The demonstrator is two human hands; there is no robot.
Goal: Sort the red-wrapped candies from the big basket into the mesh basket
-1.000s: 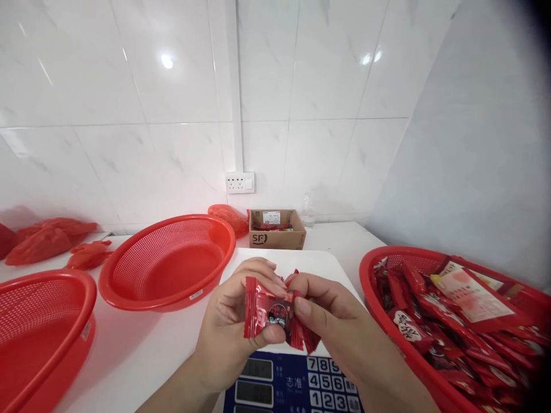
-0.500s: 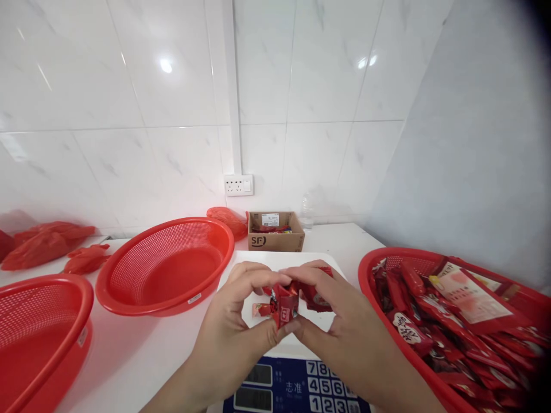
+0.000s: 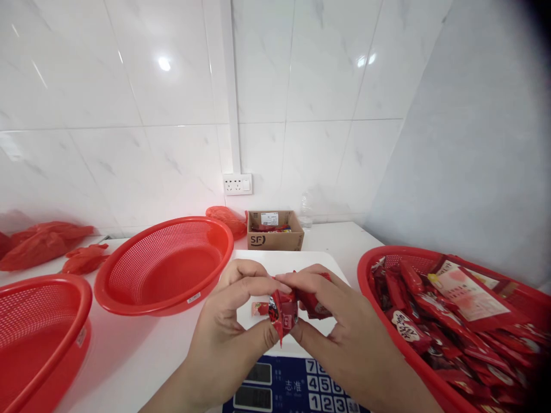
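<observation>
Above the white pan of a weighing scale (image 3: 331,261), both hands meet at a small red packet (image 3: 284,312). My left hand (image 3: 235,332) pinches its left side between thumb and fingers. On its other side, my right hand (image 3: 336,321) grips the packet with thumb and index finger. A second red packet (image 3: 316,301) shows beneath the right hand's fingers; whether that hand holds it is unclear. Behind the left hand's fingertips, a small pink-and-red packet (image 3: 259,308) lies on the pan. The scale's blue keypad panel (image 3: 293,387) is partly covered by the wrists.
A red basket (image 3: 365,267) full of red packets stands at right. Two red baskets, one (image 3: 163,275) behind the other (image 3: 81,321), are at left. Against the wall are a cardboard box (image 3: 275,241), red bags (image 3: 47,241) and a clear bottle (image 3: 306,209).
Between my hands the small packet has turned, and its pointed lower edge now hangs below the thumbs. My right thumb has shifted slightly down and right.
</observation>
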